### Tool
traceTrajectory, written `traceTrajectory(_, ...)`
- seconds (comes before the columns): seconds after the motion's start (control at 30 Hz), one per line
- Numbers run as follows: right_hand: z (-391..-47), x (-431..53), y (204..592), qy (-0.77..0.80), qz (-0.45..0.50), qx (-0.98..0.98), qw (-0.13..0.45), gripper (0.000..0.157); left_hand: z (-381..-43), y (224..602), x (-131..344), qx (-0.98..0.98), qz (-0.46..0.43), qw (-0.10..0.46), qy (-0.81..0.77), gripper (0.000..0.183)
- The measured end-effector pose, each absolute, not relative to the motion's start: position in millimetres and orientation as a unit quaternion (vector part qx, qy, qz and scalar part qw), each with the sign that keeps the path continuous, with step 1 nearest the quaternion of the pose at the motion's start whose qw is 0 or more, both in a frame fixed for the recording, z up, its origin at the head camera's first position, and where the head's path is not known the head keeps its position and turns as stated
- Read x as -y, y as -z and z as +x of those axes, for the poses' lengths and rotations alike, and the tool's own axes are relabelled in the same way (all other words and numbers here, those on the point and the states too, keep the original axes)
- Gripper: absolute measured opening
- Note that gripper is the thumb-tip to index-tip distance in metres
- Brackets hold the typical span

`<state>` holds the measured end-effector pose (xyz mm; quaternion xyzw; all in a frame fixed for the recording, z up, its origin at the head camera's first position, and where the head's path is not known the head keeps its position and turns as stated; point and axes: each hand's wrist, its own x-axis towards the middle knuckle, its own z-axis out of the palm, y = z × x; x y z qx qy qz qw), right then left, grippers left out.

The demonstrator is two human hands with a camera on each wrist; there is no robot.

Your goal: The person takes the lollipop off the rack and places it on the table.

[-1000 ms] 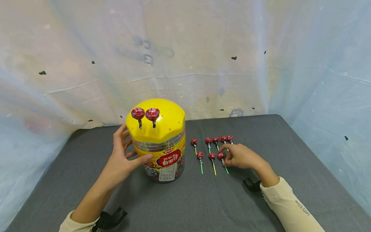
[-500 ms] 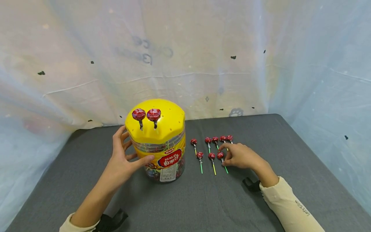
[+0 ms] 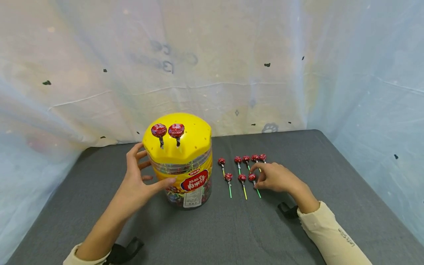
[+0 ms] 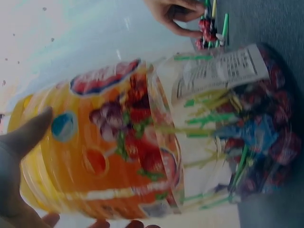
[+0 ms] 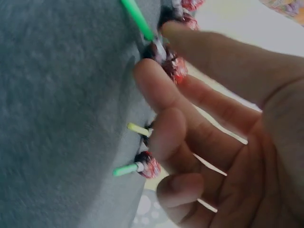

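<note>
A tall clear plastic jar (image 3: 190, 184) with a yellow domed lid (image 3: 195, 136) stands left of centre. My left hand (image 3: 137, 184) holds it from the left, thumb across the front label and fingers along the far side. Two red-wrapped lollipops (image 3: 159, 131) stand in the lid, heads up. To the right, my right hand (image 3: 276, 178) has its thumb and index finger curved round a lollipop (image 3: 252, 177) with a green stick. That lollipop lies on the table; in the right wrist view the two fingertips (image 5: 151, 76) flank its wrapper (image 5: 164, 54).
Several other lollipops lie in two rows on the grey cloth (image 3: 232, 228), among them a green-sticked one (image 3: 228, 178) and a yellow-sticked one (image 3: 242, 179). More lollipops (image 4: 256, 137) fill the jar's bottom. A pale curtain (image 3: 212, 73) hangs behind the table.
My left hand has shifted slightly left, its fingers a little looser at the jar's side. The jar has turned very slightly. My right hand stays at the same lollipop.
</note>
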<state>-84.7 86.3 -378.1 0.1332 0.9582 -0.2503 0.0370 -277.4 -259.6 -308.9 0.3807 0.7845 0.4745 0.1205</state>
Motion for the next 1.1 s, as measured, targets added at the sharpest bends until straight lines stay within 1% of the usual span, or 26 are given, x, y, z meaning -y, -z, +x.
traceTrajectory(0.17, -80, -89, 370, 0.241, 0.150, -0.959, -0.006, 0.048, -288, 311, 261, -0.754, 0.413, 0.105, -0.500, 0.110)
traceTrajectory(0.27, -78, -90, 364, 0.241, 0.149, -0.959, -0.029, 0.048, -293, 313, 260, -0.715, 0.435, 0.108, -0.537, 0.109)
traceTrajectory(0.37, -76, -89, 360, 0.241, 0.141, -0.959, -0.045, 0.046, -297, 315, 258, -0.682, 0.454, 0.113, -0.561, 0.111)
traceTrajectory(0.57, -75, -84, 354, 0.238, 0.126, -0.961, -0.063, 0.041, -298, 321, 253, -0.696, 0.490, 0.072, -0.521, 0.120)
traceTrajectory(0.73, -74, -77, 348, 0.228, 0.118, -0.963, -0.078, 0.040, -291, 321, 254, -0.708, 0.475, 0.055, -0.520, 0.119)
traceTrajectory(0.9, -73, -69, 340, 0.214, 0.105, -0.965, -0.107, 0.038, -277, 319, 253, -0.725, 0.451, 0.040, -0.519, 0.115)
traceTrajectory(1.1, -70, -58, 328, 0.208, 0.089, -0.965, -0.131, 0.039, -270, 315, 252, -0.737, 0.458, 0.020, -0.496, 0.118)
